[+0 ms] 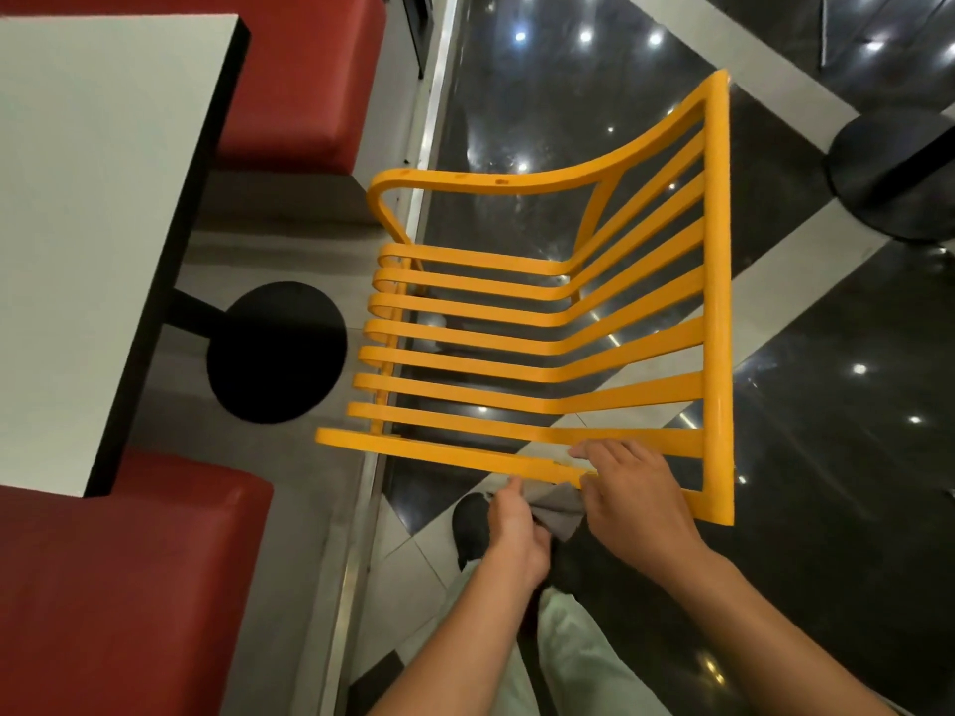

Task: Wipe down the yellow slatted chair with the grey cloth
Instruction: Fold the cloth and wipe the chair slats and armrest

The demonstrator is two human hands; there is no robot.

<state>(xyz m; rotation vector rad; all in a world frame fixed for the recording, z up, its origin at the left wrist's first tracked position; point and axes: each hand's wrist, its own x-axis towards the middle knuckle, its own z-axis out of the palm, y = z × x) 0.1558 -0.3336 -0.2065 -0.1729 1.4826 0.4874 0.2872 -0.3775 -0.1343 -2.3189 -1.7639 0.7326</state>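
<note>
The yellow slatted chair stands in the middle of the view, its seat slats running left to right and its back rising on the right. The grey cloth is bunched just below the chair's nearest side rail. My left hand pinches the cloth's left end. My right hand holds its right end, with fingers resting over the near rail where seat meets back. Most of the cloth is hidden between the two hands.
A white table on a black round base stands to the left, between two red cushioned seats. Another black table base sits at far right. The floor is glossy dark tile with pale stripes. My shoe is under the hands.
</note>
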